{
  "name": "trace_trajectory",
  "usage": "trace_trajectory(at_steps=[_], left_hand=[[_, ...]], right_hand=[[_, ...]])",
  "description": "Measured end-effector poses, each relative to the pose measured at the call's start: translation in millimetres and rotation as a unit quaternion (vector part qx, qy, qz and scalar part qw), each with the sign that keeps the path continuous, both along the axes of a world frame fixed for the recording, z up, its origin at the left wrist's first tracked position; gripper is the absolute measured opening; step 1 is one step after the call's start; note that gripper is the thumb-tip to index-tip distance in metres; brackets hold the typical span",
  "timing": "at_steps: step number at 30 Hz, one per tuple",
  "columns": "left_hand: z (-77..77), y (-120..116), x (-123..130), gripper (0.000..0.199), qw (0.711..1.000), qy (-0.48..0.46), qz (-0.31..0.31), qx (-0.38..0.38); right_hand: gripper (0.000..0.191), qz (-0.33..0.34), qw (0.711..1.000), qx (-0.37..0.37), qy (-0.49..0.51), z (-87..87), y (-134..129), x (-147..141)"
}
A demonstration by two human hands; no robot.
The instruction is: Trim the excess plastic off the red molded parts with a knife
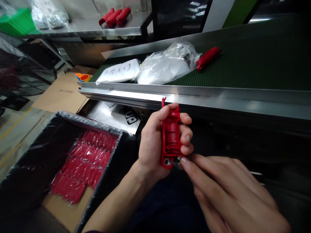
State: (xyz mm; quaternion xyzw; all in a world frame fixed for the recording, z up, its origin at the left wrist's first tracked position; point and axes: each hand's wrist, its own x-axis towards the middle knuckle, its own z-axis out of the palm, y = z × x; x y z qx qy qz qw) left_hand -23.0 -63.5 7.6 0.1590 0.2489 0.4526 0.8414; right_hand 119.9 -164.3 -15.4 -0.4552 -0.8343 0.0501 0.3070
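My left hand is wrapped round a red plastic housing, its hollow, ribbed inside turned up toward me. At the housing's near end sits a round metal insert in a hole. My right hand comes in from the lower right, thumb and fingers pinched on a small metal blade. The blade's tip lies close beside the insert; whether they touch I cannot tell. Most of the tool is hidden behind my right fingers.
A green conveyor belt carries a red housing and plastic bags. At lower left stands a black-lined box with wrapped red parts. More red housings lie on a metal shelf. A fan is far left.
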Motion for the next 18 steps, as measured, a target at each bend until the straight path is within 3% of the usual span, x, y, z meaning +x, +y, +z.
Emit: trace_trajectory(at_steps=[7,12,18], left_hand=[[1.6,4,-2,0.025,0.999,-0.030,0.007,-0.034],[3.3,10,-2,0.025,0.999,-0.031,0.011,-0.036],[6.5,12,12,0.021,0.998,0.048,0.040,0.003]], right_hand=[[0.057,-0.086,0.975,-0.017,0.206,0.7,-5,-9],[0.040,-0.190,0.939,-0.040,0.284,-5.2,-4,-9],[0.010,-0.128,0.917,-0.171,0.337,-4.3,16,-14]])
